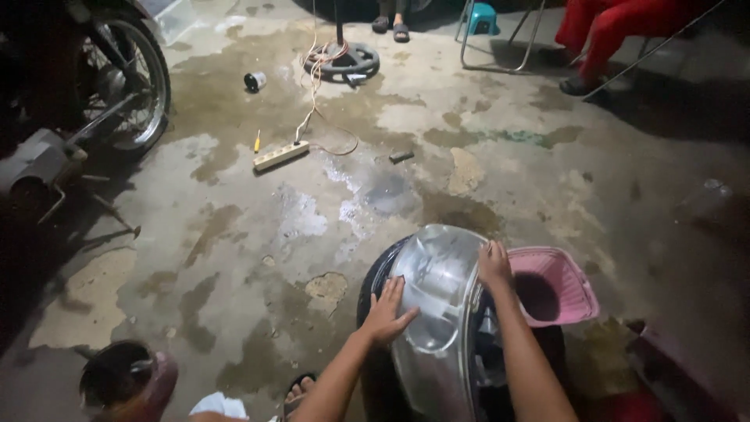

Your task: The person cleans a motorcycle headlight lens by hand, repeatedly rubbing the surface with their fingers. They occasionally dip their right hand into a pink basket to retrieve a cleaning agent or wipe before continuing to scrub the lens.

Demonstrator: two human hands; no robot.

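A curved, shiny silver metal fender (pixel 437 305) sits at the near middle of the scene, arching over a black tyre (pixel 375 281) whose edge shows along its left side. The left hand (pixel 387 312) lies flat on the fender's left flank, its fingers (pixel 393 291) spread wide and pressed against the metal, gripping nothing. The right hand (pixel 494 264) rests on the fender's upper right edge, its fingers (pixel 491 250) bent lightly over the rim; whether they clasp the edge or only touch it cannot be told.

Just right of the fender, touching the right forearm's side, stands a pink plastic basket (pixel 566 285) with a dark hollow inside. At the near left edge lies a dark round bowl-like thing with a reddish rim (pixel 129 379), and a sandalled foot (pixel 297 389) shows beside the left arm.

The wet, stained concrete floor (pixel 258 234) spreads outward. Farther off lies a white power strip (pixel 280 155) with a cord trailing away, a yellow-handled screwdriver (pixel 256 141) just beside it, and a small round tin (pixel 255 80) beyond. A fan base (pixel 344 59) stands at the far middle. A motorcycle wheel (pixel 129 82) fills the far left. At the far right a person in red clothing (pixel 617 27) sits near a blue stool (pixel 483 16).
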